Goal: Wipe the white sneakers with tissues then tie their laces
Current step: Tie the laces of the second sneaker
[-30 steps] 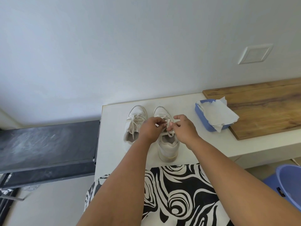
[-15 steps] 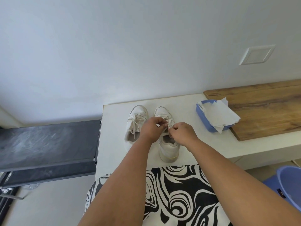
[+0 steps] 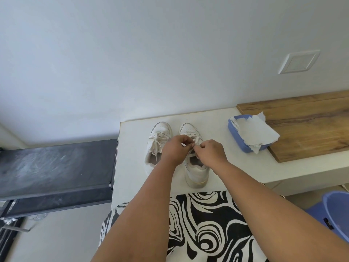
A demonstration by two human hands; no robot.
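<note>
Two white sneakers stand side by side on the counter [image 3: 132, 167], toes toward the wall. The left sneaker [image 3: 157, 146] has its laces lying in a loose bow over the tongue, one end trailing down into the opening. The right sneaker [image 3: 195, 171] sits just beside it, heel nearest the person, and both hands work above its lacing. The left hand [image 3: 174, 149] has its fingers curled, its grip pinching a lace [image 3: 196, 141] at the fingertips; the right hand [image 3: 209, 153] meets it almost knuckle to knuckle, its fingers curled too, its grip pinched on the same lace over the shoe's tongue. How the lace runs between the fingers is too small to make out. Both forearms reach in from the near edge over a black and white swirl-patterned cloth [image 3: 204, 227]. To the right of the shoes, well apart from them, a blue tray [image 3: 236, 133] holds tissues [image 3: 255, 132] that spill over its rim, the tray lying partly on the counter and partly on a wooden board [image 3: 306, 125]. A white plate [image 3: 299, 61] is set in the wall above. A dark panel [image 3: 56, 171] lies to the left of the counter, and a blue bucket [image 3: 338, 212] shows low at the right edge.
</note>
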